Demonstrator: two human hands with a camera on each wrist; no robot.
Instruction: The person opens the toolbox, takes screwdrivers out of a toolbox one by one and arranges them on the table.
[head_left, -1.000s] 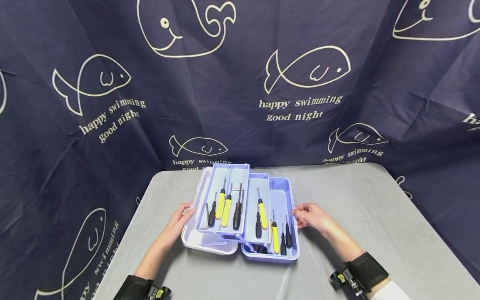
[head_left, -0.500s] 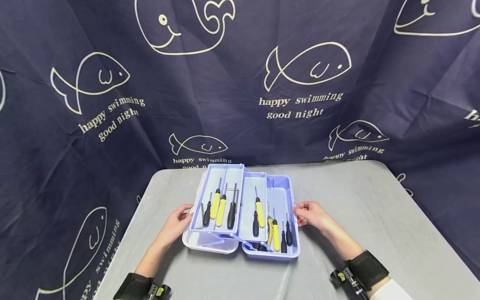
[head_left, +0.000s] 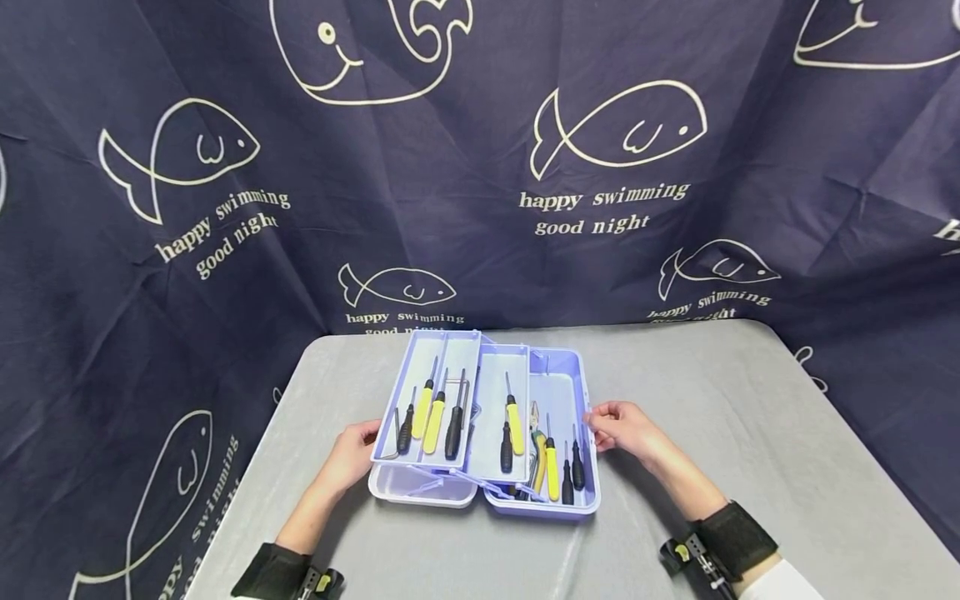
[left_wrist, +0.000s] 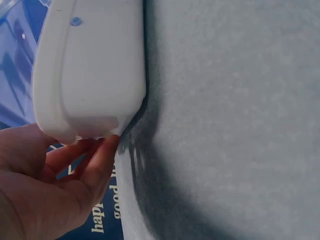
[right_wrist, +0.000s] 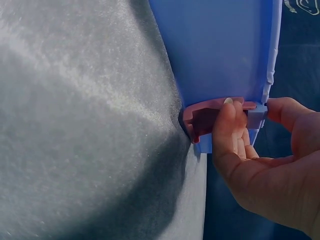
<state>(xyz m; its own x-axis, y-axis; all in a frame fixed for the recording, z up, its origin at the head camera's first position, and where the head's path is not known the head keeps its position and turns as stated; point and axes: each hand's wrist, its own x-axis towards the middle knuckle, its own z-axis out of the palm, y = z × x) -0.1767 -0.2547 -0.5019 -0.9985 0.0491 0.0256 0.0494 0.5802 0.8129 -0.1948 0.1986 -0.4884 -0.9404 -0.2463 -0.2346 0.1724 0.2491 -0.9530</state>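
A lavender toolbox (head_left: 583, 500) lies open, its pale lid (head_left: 423, 497) folded to the left and two trays spread between. In the upper tray (head_left: 427, 343) are yellow and black screwdrivers (head_left: 454, 433) and a hex key (head_left: 397, 435); the lower tray (head_left: 498, 360) holds a yellow-handled screwdriver (head_left: 514, 425) and a black one. Pliers (head_left: 540, 467) and more screwdrivers lie in the base. My left hand (head_left: 350, 457) holds the lid's outer edge, fingers on its side in the left wrist view. With thumb at the rim, my right hand (head_left: 624, 429) grips the base at its pink latch (right_wrist: 202, 107).
A grey table (head_left: 675, 367) bears the toolbox. Behind it and at both sides hangs a dark blue curtain (head_left: 480, 150) printed with white fish and lettering. Each wrist wears a black strap (head_left: 733, 540) with a small camera.
Both trays have slid left over the lid, and the pliers in the base have come into view. My left hand has shifted slightly, with its fingertips now behind the upper tray. The right hand stays put.
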